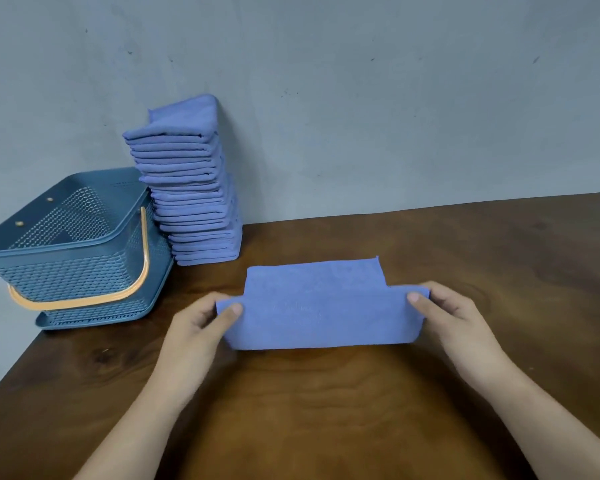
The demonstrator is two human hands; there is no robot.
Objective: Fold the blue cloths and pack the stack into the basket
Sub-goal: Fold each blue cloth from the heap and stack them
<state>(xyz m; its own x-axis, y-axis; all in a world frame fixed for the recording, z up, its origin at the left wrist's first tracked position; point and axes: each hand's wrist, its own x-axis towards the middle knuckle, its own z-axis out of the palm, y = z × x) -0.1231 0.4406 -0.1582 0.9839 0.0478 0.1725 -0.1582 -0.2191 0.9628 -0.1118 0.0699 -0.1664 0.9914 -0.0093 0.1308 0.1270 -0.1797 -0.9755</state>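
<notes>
A blue cloth (321,306) lies on the wooden table (361,410) in front of me, its near part lifted and folded over. My left hand (201,327) pinches the cloth's left end between thumb and fingers. At the cloth's right end, my right hand (454,313) pinches it the same way. A tall stack of folded blue cloths (191,188) leans against the wall at the back left. A blue perforated basket (73,247) with an orange handle (118,292) stands left of the stack, with nothing visible inside.
A grey wall (361,98) runs behind the table. The table's left edge passes just under the basket. Bare wood stretches to the right of the cloth and toward me.
</notes>
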